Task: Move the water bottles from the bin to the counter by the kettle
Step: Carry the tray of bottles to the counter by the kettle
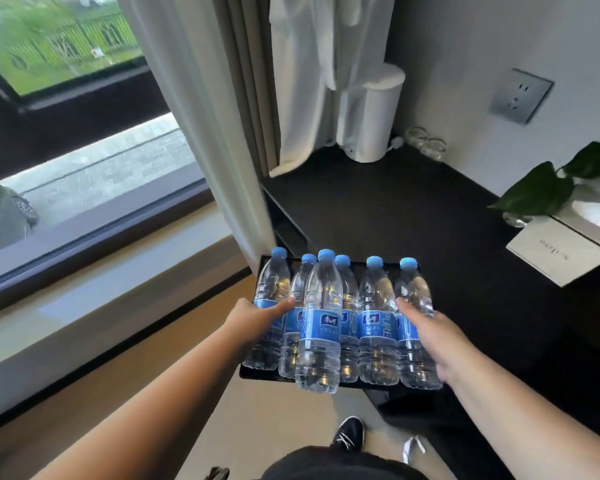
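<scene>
Both hands were out: left hand (257, 315) and right hand (426, 327) each wrapped around an end bottle, fingers curled on the labels, probably squeezing the row together. Six water bottles (321, 323), all upright in the black bin (253, 370) (blue caps). One white kettle (373, 112) sat way back on the dark counter (413, 216).

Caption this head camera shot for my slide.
Both hands, left and right, grip six blue-capped water bottles in a black bin near the kettle.
</scene>
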{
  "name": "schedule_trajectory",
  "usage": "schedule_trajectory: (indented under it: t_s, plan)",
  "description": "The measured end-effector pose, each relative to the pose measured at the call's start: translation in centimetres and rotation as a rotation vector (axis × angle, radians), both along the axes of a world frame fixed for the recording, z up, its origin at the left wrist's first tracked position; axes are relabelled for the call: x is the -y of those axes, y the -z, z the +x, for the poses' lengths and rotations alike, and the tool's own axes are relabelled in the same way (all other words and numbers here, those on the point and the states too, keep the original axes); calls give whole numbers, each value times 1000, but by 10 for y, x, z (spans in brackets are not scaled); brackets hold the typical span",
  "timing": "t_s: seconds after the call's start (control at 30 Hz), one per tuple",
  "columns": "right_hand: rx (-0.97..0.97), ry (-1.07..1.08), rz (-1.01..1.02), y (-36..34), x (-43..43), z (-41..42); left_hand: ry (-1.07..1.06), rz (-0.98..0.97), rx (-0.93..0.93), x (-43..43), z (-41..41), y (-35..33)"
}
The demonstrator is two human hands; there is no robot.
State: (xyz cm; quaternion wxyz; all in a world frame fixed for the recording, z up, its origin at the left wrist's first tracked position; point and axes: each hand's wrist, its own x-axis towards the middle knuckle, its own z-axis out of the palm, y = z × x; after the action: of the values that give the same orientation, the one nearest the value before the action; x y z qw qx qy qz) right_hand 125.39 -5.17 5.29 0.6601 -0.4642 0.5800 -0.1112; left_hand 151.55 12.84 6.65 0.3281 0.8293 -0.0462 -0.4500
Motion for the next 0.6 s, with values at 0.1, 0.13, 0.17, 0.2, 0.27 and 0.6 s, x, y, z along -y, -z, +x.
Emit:
schedule_trajectory:
  t_s: [0.1,0.13,0.17,0.2,0.27,0.6]
  plan:
    - [-12,31,2,2,34,9,11,3,11,40,15,5]
    - [-16,26,8,2,42,11,22,0,-1,50,18,5]
    - [-14,38,2,-1,48,14,35,-15,-3,59,20,3]
    - [-7,40,-4,-2,56,16,46,-31,-15,72,22,1]
    - [18,70,-14,-4,69,17,72,-24,-14,94,27,3]
    - [-49,317,33,12,105,2,398,22,79,208,44,11]
